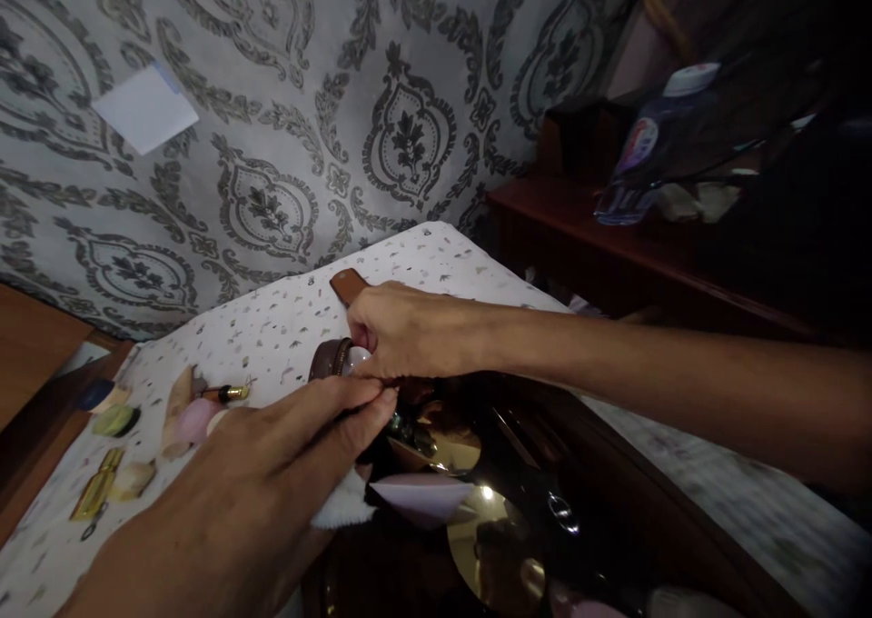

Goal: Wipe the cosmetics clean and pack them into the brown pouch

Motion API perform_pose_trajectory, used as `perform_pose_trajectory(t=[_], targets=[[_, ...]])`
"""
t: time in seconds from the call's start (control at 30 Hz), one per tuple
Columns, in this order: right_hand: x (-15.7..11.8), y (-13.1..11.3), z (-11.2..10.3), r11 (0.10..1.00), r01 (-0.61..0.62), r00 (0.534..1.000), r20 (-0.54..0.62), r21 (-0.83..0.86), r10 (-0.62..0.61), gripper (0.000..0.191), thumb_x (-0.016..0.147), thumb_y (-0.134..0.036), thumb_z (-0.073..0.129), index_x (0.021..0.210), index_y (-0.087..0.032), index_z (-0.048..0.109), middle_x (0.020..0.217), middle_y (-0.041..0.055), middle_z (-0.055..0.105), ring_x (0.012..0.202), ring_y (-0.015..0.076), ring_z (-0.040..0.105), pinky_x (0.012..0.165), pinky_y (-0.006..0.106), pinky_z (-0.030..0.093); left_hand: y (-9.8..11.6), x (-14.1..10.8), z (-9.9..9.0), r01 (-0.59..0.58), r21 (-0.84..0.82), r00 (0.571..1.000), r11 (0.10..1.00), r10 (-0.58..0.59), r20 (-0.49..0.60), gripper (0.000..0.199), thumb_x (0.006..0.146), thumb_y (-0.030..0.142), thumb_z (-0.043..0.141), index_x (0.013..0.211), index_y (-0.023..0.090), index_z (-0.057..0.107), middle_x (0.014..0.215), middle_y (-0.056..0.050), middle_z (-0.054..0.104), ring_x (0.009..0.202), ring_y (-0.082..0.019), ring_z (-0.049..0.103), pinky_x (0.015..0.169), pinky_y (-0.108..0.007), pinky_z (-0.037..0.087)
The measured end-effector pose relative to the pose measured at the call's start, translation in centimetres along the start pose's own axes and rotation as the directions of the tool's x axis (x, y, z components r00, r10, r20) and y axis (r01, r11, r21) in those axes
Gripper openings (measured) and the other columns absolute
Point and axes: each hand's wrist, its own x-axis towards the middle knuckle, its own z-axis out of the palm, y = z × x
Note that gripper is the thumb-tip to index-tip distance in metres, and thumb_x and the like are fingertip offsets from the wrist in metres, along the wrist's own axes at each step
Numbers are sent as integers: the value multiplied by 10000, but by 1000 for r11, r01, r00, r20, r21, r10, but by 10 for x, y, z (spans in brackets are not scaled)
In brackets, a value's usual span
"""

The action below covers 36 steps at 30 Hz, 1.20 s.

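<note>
My left hand (252,473) reaches in from the lower left, its thumb and index finger pinched together. Whatever lies between those fingertips is too small or hidden to make out. Touching or nearly touching them, my right hand (405,332) is curled with its fingers down, and its grip is hidden. Beyond its knuckles sticks out a flat brown leather-like piece (349,285). Beside the right fingers is a dark brown stitched band (331,359) around a pale round thing. Below both hands lies a glossy dark tray or box (613,509) with round gold pieces (494,545) and a lilac piece (422,498).
On the white patterned cloth (259,327) at left are a gold-capped vial (228,393), a yellow bottle (99,486), a green-lidded jar (114,420) and a pink rounded item (196,420). A clear bottle (630,159) stands on a dark red table (531,202). Patterned wallpaper (409,136) rises behind.
</note>
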Motion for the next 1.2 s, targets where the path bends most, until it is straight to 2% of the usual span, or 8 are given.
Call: perform_pose_trajectory(t=[0.1,0.27,0.37,0.5,0.73,0.97,1.1,1.2], targets=[[1,-4,2,999,-44,998,-35,-6,43,297,755,-310,771,964,-120,679,919,71,680,789,172,627,557,229,430,2,6,0,12,-61,1000,998,-13,-27,627,925,247,471,1533,348,357,1472,-47,539,1218,-262,623,915,-385,600],[4,5,3,961,-90,996,14,261,90,477,785,-203,748,1218,-132,562,841,26,694,678,132,632,548,201,447,10,17,-4,38,-177,985,984,-66,-159,500,978,253,478,1470,338,450,1417,-32,573,1218,-207,614,907,-283,580],[3,13,2,932,-33,999,53,362,15,570,768,-157,736,1293,-156,511,811,5,690,667,134,638,562,200,466,12,19,-4,80,-285,945,955,-164,-283,408,1008,245,433,1399,322,521,1405,-28,565,1261,-189,575,993,-282,533],[-5,9,-5,939,-45,992,126,340,2,702,759,-67,678,1402,-173,416,773,-32,665,654,126,633,565,186,466,6,17,7,221,-350,852,910,-355,-385,332,1033,275,406,1306,311,590,1313,-16,595,1247,-168,566,1039,-286,482],[-9,6,-5,955,8,999,44,296,-22,698,755,71,492,1410,-158,419,748,-26,655,629,111,635,602,183,500,-1,13,34,288,-331,831,899,-406,-379,316,1033,337,418,1269,262,614,1224,-33,652,1157,-183,614,971,-309,518],[-8,7,-2,953,38,999,-1,299,-39,659,751,83,490,1370,-143,474,829,10,696,679,109,663,653,191,517,-2,14,36,260,-393,830,882,-412,-376,330,1026,335,424,1284,238,606,1231,-46,649,1175,-185,608,995,-306,497],[-15,2,-8,972,52,987,-159,228,-15,613,736,75,528,1311,-136,545,859,17,711,773,133,680,723,208,524,-5,8,36,284,-449,806,847,-465,-367,339,1013,347,433,1276,216,604,1209,-60,661,1153,-198,624,985,-323,502],[-22,4,-11,946,41,967,-251,323,44,561,777,59,483,1300,-133,544,860,27,718,743,137,675,702,239,536,-7,-5,40,340,-527,771,779,-552,-318,350,994,396,458,1244,207,613,1130,-63,688,1005,-196,677,885,-320,529]])
